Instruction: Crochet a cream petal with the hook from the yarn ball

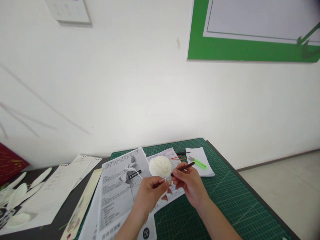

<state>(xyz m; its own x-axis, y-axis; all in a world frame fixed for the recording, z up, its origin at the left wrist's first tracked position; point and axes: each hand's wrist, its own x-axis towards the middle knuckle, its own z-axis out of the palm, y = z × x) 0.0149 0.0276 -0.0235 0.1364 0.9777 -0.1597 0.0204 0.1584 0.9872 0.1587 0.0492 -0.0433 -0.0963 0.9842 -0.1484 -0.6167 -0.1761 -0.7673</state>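
Note:
My right hand (pixel 190 184) is closed round a dark-handled crochet hook (pixel 188 165), held much like a pencil, its tip pointing left. My left hand (pixel 150 191) pinches white yarn (pixel 167 180) near the hook's tip. Fingers partly hide the yarn there, so any stitches are too small to make out. Just behind both hands rests a round ball of white yarn (pixel 160 166). A loose white strand (pixel 138 173) curves over the printed sheet to the left of my left hand.
Printed pattern sheets (pixel 112 200) lie on a green cutting mat (pixel 225 200). Right of the ball, light-green snips (pixel 199 163) rest on white paper (pixel 208 171). A ruler-like strip (pixel 82 203), lined papers (pixel 60 186) and white petal-shaped pieces (pixel 18 196) lie left. A wall (pixel 140 100) stands behind.

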